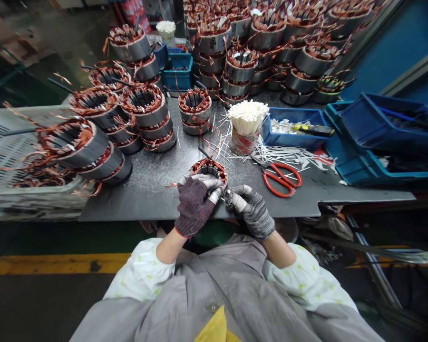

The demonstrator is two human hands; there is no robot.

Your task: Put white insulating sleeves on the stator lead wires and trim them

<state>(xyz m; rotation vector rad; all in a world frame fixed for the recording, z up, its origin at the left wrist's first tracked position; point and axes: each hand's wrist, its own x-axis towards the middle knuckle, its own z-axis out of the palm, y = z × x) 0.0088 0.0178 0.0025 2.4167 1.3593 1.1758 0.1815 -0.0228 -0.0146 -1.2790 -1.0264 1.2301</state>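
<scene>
The coil ring (pixel 211 166) sat at frame centre, immediately above the nearer left hand (pixel 196 200), whose curled fingers gripped it; the right hand (pixel 252 211), fingers bent, lay lower right, its hold indeterminable.

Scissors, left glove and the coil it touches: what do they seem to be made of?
Scissors: glossy red handles, probably plastic, by their highlights. Left glove: matte knitted yarn, by its flecked surface; fibre unclear. Coil: slightly shiny, probably copper wire, by its orange strands.
</scene>
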